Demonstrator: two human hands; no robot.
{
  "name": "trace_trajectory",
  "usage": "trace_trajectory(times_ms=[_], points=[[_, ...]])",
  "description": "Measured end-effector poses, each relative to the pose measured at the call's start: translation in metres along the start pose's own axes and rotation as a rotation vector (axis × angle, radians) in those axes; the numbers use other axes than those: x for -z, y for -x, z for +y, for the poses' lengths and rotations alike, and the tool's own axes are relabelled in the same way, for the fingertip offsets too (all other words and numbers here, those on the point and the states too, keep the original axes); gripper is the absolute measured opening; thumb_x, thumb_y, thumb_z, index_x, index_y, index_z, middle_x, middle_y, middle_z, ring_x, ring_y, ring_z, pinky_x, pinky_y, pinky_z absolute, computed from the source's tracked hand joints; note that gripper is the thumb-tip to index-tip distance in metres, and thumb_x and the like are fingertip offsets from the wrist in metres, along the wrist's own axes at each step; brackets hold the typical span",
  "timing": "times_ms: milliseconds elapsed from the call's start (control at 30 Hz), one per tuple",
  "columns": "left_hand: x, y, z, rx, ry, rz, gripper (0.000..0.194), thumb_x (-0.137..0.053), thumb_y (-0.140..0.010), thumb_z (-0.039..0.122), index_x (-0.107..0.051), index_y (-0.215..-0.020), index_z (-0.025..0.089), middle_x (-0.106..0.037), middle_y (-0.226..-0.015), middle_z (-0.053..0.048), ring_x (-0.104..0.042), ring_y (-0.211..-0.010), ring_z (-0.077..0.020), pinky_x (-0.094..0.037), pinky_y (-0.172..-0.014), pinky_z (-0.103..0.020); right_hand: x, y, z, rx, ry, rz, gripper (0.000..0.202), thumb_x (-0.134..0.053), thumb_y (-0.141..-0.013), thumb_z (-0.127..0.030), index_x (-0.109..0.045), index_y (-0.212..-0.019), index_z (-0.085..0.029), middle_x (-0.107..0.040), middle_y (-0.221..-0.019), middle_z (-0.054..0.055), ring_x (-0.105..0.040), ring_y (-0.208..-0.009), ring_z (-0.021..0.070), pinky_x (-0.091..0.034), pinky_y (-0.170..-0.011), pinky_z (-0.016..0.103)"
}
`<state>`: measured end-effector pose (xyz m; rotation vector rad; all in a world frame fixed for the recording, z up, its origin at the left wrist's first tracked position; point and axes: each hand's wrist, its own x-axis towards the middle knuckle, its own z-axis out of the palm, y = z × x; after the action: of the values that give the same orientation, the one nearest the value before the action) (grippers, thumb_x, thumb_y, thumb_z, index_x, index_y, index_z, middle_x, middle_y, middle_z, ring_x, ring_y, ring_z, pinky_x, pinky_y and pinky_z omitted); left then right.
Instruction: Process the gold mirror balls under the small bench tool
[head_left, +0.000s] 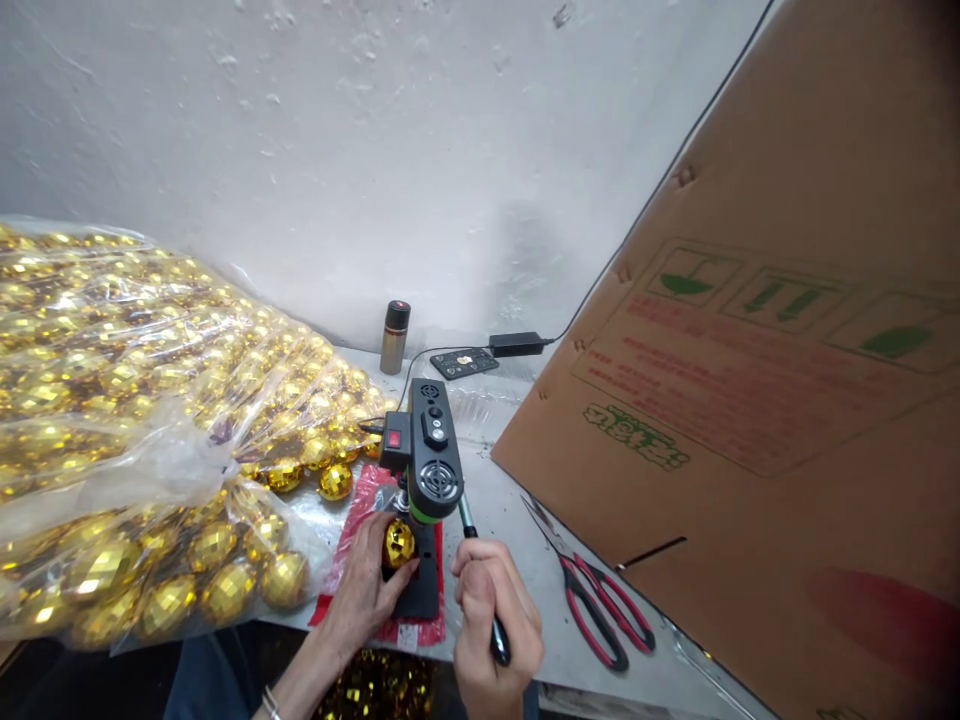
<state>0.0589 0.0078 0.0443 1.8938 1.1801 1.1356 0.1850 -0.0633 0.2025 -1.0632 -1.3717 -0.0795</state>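
Left hand [358,590], curved part-open, steadies a gold mirrored ball [398,544] at the near side of the black machine [436,440]; the right hand [496,610] closes around its lever [467,514]. Even support, fingertips clear of the head, seems wise. Scissors [570,565] lie right on the pale table [499,515]; a whitish wall [337,150] stands far.

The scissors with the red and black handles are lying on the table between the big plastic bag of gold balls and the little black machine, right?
Not quite: the head view shows the red and black scissors lying between the black machine and the cardboard box.
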Motion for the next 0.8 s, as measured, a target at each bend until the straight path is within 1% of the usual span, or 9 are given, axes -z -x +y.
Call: trace_trajectory(times_ms=[167, 300, 467, 533, 633, 700, 800], points=[[0.000, -0.003, 0.004, -0.031, -0.062, -0.035, 0.051, -0.069, -0.088, 0.036, -0.060, -0.136, 0.019, -0.069, -0.132, -0.020, -0.066, -0.126, -0.0386, -0.055, -0.108, -0.059, -0.001, 0.000, 0.001, -0.003, -0.005, 0.001, 0.029, -0.044, -0.104, -0.007, -0.051, -0.080, -0.022, -0.057, -0.072, -0.002, -0.056, -0.060, 0.0103, -0.041, -0.053, 0.023], [-0.001, 0.000, 0.004, -0.038, -0.061, -0.065, 0.052, -0.068, -0.090, 0.036, -0.059, -0.138, 0.019, -0.067, -0.136, -0.021, -0.064, -0.128, -0.0385, -0.054, -0.110, -0.060, -0.001, 0.000, 0.000, 0.003, -0.009, 0.014, 0.031, -0.043, -0.103, -0.006, -0.052, -0.079, -0.022, -0.056, -0.070, -0.002, -0.057, -0.062, 0.0110, -0.041, -0.054, 0.024], [-0.006, 0.005, 0.003, -0.022, -0.037, -0.071, 0.055, -0.071, -0.085, 0.035, -0.061, -0.135, 0.016, -0.066, -0.136, -0.024, -0.064, -0.129, -0.0406, -0.054, -0.109, -0.061, -0.003, 0.001, 0.001, 0.010, -0.034, 0.035, 0.031, -0.044, -0.104, -0.008, -0.052, -0.078, -0.022, -0.053, -0.067, -0.002, -0.057, -0.063, 0.0122, -0.043, -0.055, 0.025], [-0.005, 0.001, 0.007, 0.006, -0.028, -0.069, 0.053, -0.071, -0.085, 0.035, -0.062, -0.133, 0.016, -0.068, -0.132, -0.022, -0.066, -0.125, -0.0392, -0.055, -0.106, -0.060, -0.002, 0.000, 0.001, 0.009, -0.039, 0.036, 0.031, -0.044, -0.105, -0.009, -0.052, -0.078, -0.022, -0.053, -0.067, -0.002, -0.058, -0.063, 0.0120, -0.043, -0.055, 0.025], [0.000, -0.008, 0.015, 0.043, -0.048, -0.110, 0.046, -0.073, -0.083, 0.036, -0.066, -0.125, 0.020, -0.073, -0.121, -0.016, -0.069, -0.114, -0.0364, -0.058, -0.099, -0.056, -0.002, -0.001, 0.001, 0.005, -0.034, 0.034, 0.032, -0.044, -0.105, -0.008, -0.052, -0.077, -0.022, -0.055, -0.068, -0.002, -0.057, -0.063, 0.0119, -0.043, -0.055, 0.025], [0.003, -0.014, 0.019, 0.058, -0.085, -0.147, 0.043, -0.076, -0.079, 0.036, -0.069, -0.119, 0.021, -0.075, -0.112, -0.013, -0.070, -0.107, -0.0357, -0.057, -0.095, -0.053, -0.001, -0.001, 0.001, 0.009, -0.032, 0.035, 0.032, -0.044, -0.105, -0.008, -0.051, -0.077, -0.022, -0.055, -0.068, -0.002, -0.057, -0.062, 0.0116, -0.043, -0.055, 0.024], [0.003, -0.018, 0.020, 0.072, -0.131, -0.160, 0.041, -0.078, -0.075, 0.035, -0.071, -0.114, 0.022, -0.076, -0.105, -0.010, -0.069, -0.103, -0.0354, -0.055, -0.093, -0.051, -0.001, 0.001, 0.001, 0.001, -0.031, 0.042, 0.032, -0.044, -0.105, -0.008, -0.052, -0.077, -0.022, -0.055, -0.068, -0.002, -0.057, -0.061, 0.0117, -0.043, -0.055, 0.024]])
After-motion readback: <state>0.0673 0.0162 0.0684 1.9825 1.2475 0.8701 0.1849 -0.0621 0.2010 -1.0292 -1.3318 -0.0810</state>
